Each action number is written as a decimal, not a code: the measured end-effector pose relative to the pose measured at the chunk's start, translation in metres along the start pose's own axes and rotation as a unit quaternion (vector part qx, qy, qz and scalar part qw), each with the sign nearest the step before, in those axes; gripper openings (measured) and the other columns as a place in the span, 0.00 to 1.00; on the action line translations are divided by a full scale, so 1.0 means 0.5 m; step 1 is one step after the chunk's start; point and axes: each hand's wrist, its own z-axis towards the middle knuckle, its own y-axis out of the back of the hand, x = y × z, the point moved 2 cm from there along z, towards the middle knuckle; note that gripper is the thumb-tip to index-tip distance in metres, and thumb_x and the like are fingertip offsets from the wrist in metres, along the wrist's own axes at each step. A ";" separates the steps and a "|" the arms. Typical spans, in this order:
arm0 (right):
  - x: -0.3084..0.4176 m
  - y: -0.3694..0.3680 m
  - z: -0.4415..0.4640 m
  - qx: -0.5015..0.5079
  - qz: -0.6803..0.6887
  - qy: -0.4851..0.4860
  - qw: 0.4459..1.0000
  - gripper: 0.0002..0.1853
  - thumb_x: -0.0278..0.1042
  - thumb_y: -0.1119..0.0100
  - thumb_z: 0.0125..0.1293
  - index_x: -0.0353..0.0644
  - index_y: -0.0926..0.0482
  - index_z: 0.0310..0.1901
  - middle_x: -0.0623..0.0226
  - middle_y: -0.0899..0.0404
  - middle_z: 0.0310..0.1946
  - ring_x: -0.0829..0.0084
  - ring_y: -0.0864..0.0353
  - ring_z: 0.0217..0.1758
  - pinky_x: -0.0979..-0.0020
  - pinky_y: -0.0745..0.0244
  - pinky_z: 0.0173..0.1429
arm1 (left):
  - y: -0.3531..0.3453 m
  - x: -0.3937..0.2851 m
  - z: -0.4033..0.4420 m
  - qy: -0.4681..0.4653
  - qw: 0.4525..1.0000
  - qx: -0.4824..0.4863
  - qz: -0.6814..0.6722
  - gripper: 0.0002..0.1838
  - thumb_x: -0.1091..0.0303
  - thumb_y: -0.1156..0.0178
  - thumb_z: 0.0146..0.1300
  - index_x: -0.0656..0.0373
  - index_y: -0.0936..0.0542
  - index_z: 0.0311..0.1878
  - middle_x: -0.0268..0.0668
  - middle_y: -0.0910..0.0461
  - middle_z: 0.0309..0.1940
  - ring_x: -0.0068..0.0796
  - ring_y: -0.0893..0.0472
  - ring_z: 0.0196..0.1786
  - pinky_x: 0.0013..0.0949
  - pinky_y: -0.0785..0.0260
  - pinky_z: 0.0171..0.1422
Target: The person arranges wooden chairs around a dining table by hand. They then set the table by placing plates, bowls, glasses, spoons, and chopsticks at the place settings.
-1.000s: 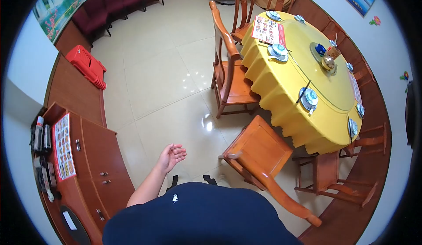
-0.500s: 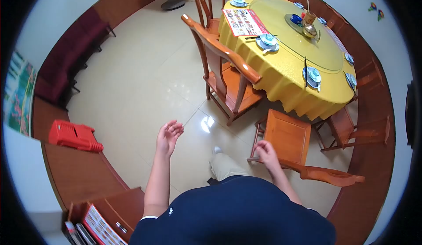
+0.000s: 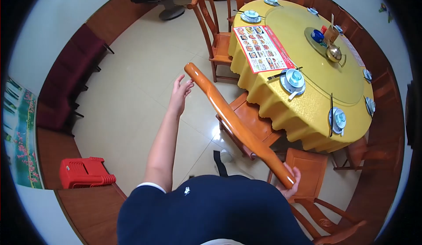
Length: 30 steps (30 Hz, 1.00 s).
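Right in front of me stands a wooden chair, its curved top rail [image 3: 237, 124] crossing the middle of the view and its seat [image 3: 252, 116] beside the yellow-clothed table. My left hand [image 3: 181, 93] is raised near the rail's left end, fingers apart, holding nothing. At the rail's right end is my right hand [image 3: 292, 182], its fingers curled round the end, partly hidden behind the wood. Another chair seat [image 3: 306, 168] lies just beyond that hand.
A round table [image 3: 307, 113] bears bowls, chopsticks, a menu sheet [image 3: 263, 47] and a teapot [image 3: 334, 53]. Another chair [image 3: 210, 25] stands farther along it. Red stacked plastic stools [image 3: 85, 173] and maroon seats [image 3: 70, 76] line the left wall.
The view has moved up to the chair, whose top rail now lies between my hands. My right hand, out of view at first, has come onto the rail's end. My left hand stays raised and open.
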 end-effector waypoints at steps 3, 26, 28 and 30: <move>0.015 -0.058 0.003 -0.102 0.067 -0.016 0.992 0.22 0.51 0.66 0.55 0.38 0.35 0.38 0.47 0.30 0.38 0.58 0.31 0.45 0.62 0.38 0.53 | -0.019 0.016 0.103 0.004 1.000 0.015 -0.006 0.31 0.60 0.48 0.54 0.60 0.48 0.57 0.41 0.29 0.40 0.29 0.28 0.43 0.30 0.36 0.47; 0.079 -0.203 -0.269 -0.154 0.208 0.117 0.959 0.09 0.37 0.56 0.49 0.42 0.34 0.19 0.65 0.33 0.17 0.71 0.36 0.26 0.66 0.39 0.43 | 0.207 -0.054 0.009 0.061 0.898 0.226 -0.372 0.02 0.73 0.52 0.47 0.56 0.33 0.26 0.32 0.35 0.19 0.25 0.34 0.25 0.33 0.38 0.36; 0.066 -0.206 -0.311 -0.180 0.212 0.116 0.953 0.08 0.36 0.56 0.47 0.42 0.34 0.18 0.65 0.34 0.16 0.70 0.36 0.26 0.66 0.39 0.43 | 0.234 -0.055 -0.013 0.038 0.899 0.224 -0.374 0.02 0.73 0.52 0.47 0.57 0.34 0.26 0.32 0.35 0.19 0.26 0.34 0.25 0.33 0.38 0.36; 0.064 -0.209 -0.334 -0.199 0.217 0.105 0.950 0.08 0.35 0.56 0.46 0.42 0.34 0.18 0.64 0.35 0.16 0.69 0.36 0.26 0.66 0.39 0.43 | 0.232 -0.079 -0.020 0.036 0.898 0.227 -0.375 0.01 0.74 0.53 0.47 0.57 0.33 0.25 0.33 0.35 0.19 0.26 0.34 0.25 0.32 0.38 0.36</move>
